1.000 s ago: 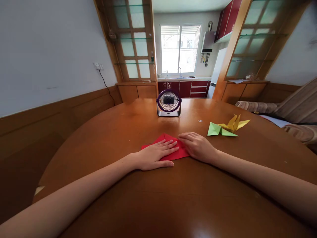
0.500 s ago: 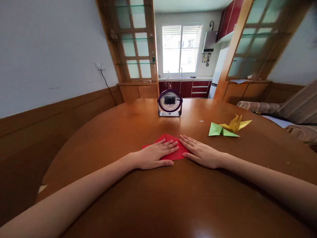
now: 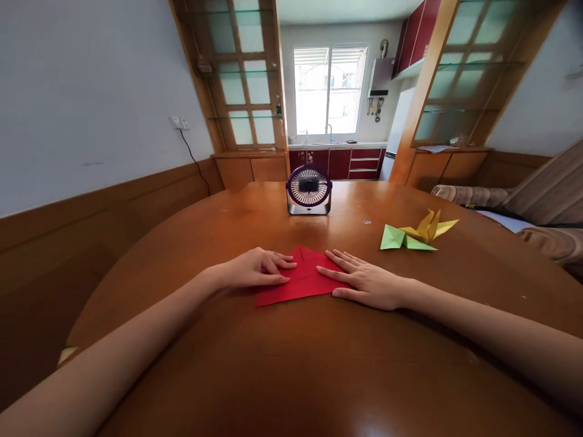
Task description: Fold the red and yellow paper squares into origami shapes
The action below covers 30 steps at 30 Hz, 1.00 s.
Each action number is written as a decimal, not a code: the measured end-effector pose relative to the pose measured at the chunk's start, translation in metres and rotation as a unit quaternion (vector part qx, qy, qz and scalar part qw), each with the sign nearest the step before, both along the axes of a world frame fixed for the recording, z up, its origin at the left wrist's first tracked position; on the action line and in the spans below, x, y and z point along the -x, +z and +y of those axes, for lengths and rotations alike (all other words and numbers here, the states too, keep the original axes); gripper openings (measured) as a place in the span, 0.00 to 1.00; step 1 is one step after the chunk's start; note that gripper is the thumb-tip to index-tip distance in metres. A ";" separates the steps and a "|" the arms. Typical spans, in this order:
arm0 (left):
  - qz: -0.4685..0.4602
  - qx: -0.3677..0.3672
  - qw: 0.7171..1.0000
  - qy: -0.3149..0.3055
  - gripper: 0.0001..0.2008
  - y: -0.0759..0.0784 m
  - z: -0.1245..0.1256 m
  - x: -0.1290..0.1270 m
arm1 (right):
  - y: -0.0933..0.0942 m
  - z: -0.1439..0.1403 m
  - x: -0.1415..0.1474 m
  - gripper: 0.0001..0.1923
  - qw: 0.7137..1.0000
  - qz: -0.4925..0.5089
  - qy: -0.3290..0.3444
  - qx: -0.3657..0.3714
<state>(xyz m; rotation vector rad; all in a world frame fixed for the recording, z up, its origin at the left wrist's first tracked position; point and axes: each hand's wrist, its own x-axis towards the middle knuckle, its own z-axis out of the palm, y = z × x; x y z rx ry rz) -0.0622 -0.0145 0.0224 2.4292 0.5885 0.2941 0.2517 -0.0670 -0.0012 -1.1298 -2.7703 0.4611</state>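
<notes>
A folded sheet of red paper (image 3: 300,284) lies flat on the wooden table in front of me, its lower left corner pointing toward me. My left hand (image 3: 255,268) rests at the paper's left side, fingers bent, with the thumb and index fingertip apart and touching its surface. Flat over the right part of the sheet lies my right hand (image 3: 364,280), fingers spread, holding it down against the table. Both hands cover some of the paper's side edges. A crease line shows near its top point.
A small purple desk fan (image 3: 310,188) stands beyond the paper. To the right are a green folded paper piece (image 3: 392,237) and a yellow paper crane (image 3: 428,228). The round brown table (image 3: 291,370) extends around my arms. A striped cushioned seat (image 3: 473,195) is at the right edge.
My left hand has slid left from lying flat across the middle of the red paper and its fingers have bent, uncovering more paper. My right index finger has spread over the sheet.
</notes>
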 end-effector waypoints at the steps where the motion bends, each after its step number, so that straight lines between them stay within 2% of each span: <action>1: -0.002 0.010 1.000 0.002 0.13 0.000 0.002 0.001 | 0.000 0.000 0.000 0.30 1.000 0.007 0.004 0.000; 6: -0.012 0.040 0.999 0.035 0.03 0.003 0.006 0.007 | 0.000 0.000 -0.001 0.28 1.000 0.009 0.017 -0.004; 14: 0.040 0.002 0.993 0.115 0.15 0.002 0.015 0.021 | -0.002 0.001 -0.002 0.29 1.000 0.015 0.012 -0.003; 19: 0.115 -0.031 0.984 0.133 0.24 0.002 0.020 0.032 | -0.002 0.002 -0.003 0.29 1.000 0.006 0.011 -0.006; 24: 0.142 -0.031 0.980 0.139 0.36 0.006 0.020 0.037 | -0.002 0.002 -0.003 0.29 1.000 -0.001 0.016 -0.015; 26: 0.139 -0.030 0.978 0.150 0.36 0.006 0.019 0.035 | -0.003 0.003 -0.003 0.29 1.000 0.002 0.019 -0.020; 30: 0.109 -0.053 0.973 0.194 0.29 -0.001 0.015 0.021 | -0.003 0.003 -0.003 0.29 0.999 0.007 0.023 -0.029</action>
